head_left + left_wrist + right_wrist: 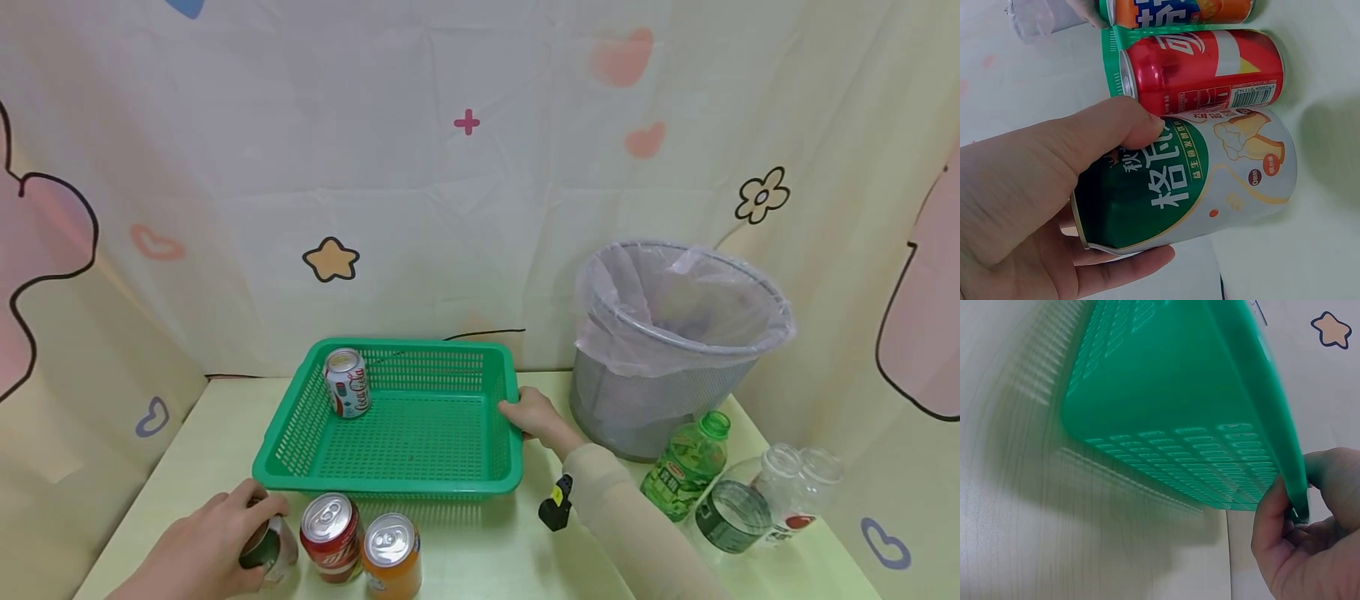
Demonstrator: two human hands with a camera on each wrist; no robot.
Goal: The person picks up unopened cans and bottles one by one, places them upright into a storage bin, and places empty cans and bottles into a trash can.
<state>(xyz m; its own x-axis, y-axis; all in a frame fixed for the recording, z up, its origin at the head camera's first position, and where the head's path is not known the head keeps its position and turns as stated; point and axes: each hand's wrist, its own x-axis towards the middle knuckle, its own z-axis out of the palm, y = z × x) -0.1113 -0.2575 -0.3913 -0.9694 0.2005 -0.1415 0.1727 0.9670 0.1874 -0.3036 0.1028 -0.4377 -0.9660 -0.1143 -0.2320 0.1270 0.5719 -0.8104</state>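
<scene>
My left hand grips a green-and-white can at the table's front left, thumb on one side and fingers round the other. Beside it stand a red Coca-Cola can and an orange soda can, both upright. With my right hand I hold the right rim of a green plastic basket, fingers curled under the edge in the right wrist view. Inside the basket, at its back left corner, a white Coca-Cola can leans slightly.
A mesh bin lined with a clear bag stands at the back right. In front of it are a green plastic bottle and clear containers, one a jar with a dark green label. A patterned curtain hangs behind the table.
</scene>
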